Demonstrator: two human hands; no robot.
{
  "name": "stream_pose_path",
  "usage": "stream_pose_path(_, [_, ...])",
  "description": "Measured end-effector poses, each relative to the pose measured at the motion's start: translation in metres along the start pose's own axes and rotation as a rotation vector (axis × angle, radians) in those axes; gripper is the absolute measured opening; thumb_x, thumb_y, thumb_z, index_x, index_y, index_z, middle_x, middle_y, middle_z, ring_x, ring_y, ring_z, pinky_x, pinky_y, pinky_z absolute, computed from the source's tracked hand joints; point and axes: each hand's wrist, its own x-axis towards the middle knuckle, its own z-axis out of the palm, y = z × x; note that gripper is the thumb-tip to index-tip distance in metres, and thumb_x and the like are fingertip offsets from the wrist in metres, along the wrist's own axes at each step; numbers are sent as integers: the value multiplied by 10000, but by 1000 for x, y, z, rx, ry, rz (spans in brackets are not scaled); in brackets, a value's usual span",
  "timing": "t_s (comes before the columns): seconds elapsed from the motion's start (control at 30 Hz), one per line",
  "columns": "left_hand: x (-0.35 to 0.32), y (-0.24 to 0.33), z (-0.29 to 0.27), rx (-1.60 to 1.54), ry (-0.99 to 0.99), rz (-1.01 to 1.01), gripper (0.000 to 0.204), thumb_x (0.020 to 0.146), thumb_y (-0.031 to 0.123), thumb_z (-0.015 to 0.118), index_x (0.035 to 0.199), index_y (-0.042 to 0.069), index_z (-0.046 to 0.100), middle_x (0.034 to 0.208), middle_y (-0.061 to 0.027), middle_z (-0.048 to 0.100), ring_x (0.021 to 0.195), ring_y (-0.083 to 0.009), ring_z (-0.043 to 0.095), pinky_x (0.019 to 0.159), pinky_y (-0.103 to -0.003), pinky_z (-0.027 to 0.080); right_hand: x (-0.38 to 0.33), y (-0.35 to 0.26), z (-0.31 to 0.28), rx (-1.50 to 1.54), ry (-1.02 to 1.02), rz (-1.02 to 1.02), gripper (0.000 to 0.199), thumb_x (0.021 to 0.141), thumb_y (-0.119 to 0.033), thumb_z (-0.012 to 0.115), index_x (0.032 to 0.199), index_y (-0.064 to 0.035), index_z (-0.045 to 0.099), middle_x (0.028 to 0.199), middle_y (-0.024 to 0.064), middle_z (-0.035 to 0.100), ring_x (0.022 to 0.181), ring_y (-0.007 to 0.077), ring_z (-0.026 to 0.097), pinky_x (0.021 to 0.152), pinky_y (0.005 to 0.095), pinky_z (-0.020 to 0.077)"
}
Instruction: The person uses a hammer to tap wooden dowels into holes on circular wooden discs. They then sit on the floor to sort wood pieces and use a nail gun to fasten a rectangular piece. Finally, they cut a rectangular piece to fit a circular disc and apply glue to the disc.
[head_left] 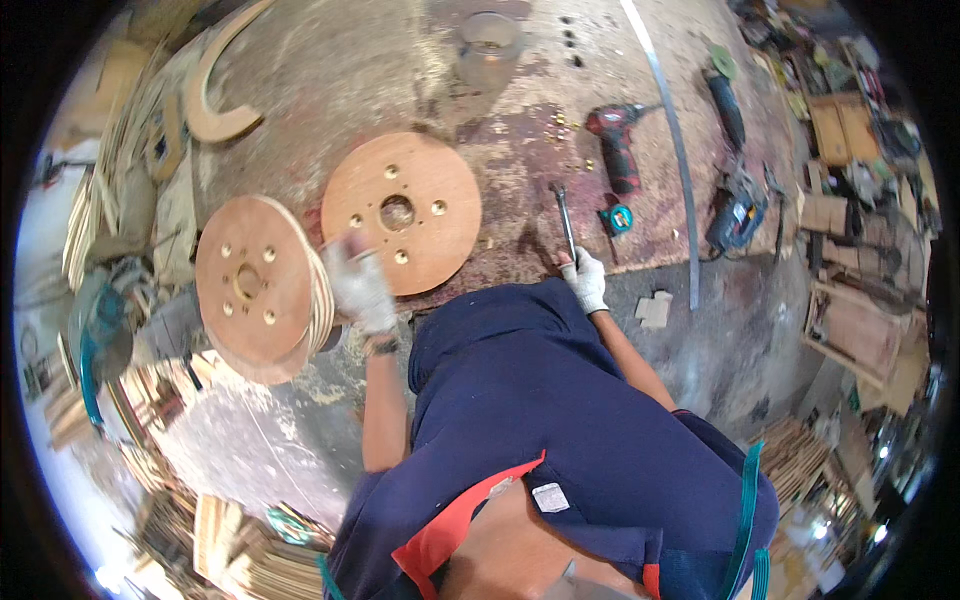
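Two round plywood discs lie on the left half of the worktable, each with a central hole and several smaller brass-coloured fittings around it. One disc [440,235] rests flat on the wood; the other [225,275] tops a stack at the table's near left edge. My left hand [362,290], in a whitish glove, is between the two, close to the stack's right rim; motion smears its fingers. My gloved right hand [585,283] is closed around the lower end of a slim metal hand tool [567,222] with a short wider head. Its exact kind is unclear.
Right of the tool lie a red-black cordless drill [615,150], a teal tape measure [618,219], a long metal strip [675,140], an angle grinder [728,105] and a blue jigsaw [737,212]. Small brass pieces [560,125] are scattered near the drill. A curved wooden piece [205,110] lies far left.
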Motion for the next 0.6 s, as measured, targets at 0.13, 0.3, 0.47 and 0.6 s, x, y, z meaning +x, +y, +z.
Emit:
stream_pose_path(0.13, [-10,94,129,-223,-750,102,200,895,215,683,985,39,716,992,-170,704,906,-292,686,808,-377,519,0,3,5,77,148,52,424,899,-496,709,905,-73,684,668,197,646,631,401,667,588,470,501])
stream_pose_path(0.3, [-19,117,265,50,-854,571,244,861,230,680,1047,73,672,1040,-172,681,958,-374,672,863,-462,536,0,-6,0,323,168,92,416,920,-434,703,945,-19,704,638,200,617,555,290,619,575,417,480])
stream_pose_path(0.47, [-24,99,319,196,-775,668,268,855,252,687,1051,88,608,1065,-169,617,989,-386,638,842,-482,526,1,3,7,361,169,83,389,939,-389,712,901,-2,692,582,123,555,548,127,473,530,381,428])
stream_pose_path(0.6, [-31,93,303,-35,-726,525,236,877,265,698,1005,75,643,1023,-181,673,974,-386,658,837,-456,524,3,18,12,374,122,83,394,945,-375,714,910,17,695,627,101,624,609,92,502,569,356,471])
